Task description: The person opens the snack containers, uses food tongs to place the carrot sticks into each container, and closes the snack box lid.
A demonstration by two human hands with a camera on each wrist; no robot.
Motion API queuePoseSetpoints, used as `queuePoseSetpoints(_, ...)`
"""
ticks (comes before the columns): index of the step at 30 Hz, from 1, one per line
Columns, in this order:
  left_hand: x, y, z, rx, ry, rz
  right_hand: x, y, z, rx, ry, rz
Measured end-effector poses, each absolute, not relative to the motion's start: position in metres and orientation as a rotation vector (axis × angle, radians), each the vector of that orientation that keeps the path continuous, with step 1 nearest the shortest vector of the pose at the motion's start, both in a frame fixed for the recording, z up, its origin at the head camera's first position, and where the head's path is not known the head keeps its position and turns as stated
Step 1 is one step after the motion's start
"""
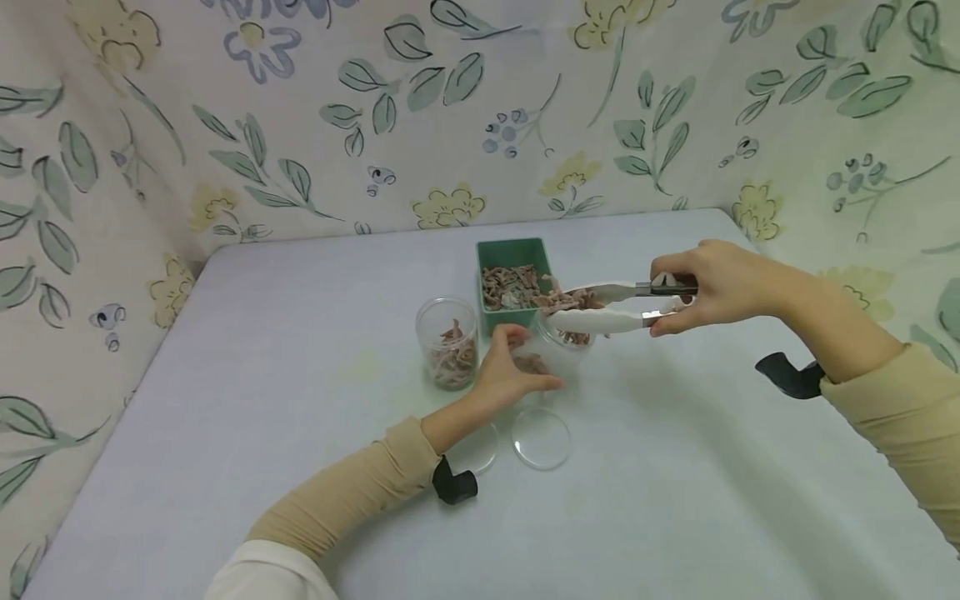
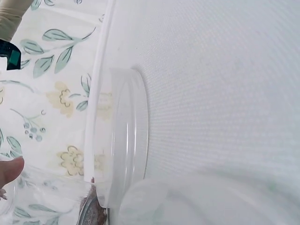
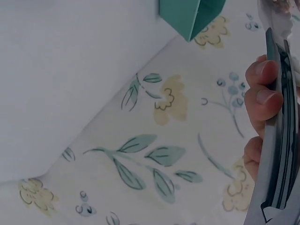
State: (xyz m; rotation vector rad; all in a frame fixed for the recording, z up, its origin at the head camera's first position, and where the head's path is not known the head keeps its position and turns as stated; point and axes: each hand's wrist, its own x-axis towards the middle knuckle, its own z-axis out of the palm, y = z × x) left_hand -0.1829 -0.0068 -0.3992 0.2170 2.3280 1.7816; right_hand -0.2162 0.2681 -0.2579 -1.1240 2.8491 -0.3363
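Observation:
My right hand grips white-tipped metal tongs, which hold a clump of brownish-pink strips over the mouth of a clear jar. Around that jar's side curl the fingers of my left hand; more strips show inside it. Just behind stands a green rectangular container with strips and a paler patch in it. In the right wrist view, fingers wrap the tongs' handle. The left wrist view shows only a fingertip at its left edge.
A second clear jar with strips stands left of my left hand. Two clear round lids lie nearer on the white table, one fully visible, the other partly behind my left forearm. Floral fabric hangs beyond the table.

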Motion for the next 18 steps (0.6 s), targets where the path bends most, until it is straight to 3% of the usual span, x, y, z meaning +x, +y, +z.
queuePoseSetpoints(18,-0.184,-0.009,-0.399,0.312,2.316,1.764,-0.217,0.262,-0.238,-1.084,2.768,-0.174)
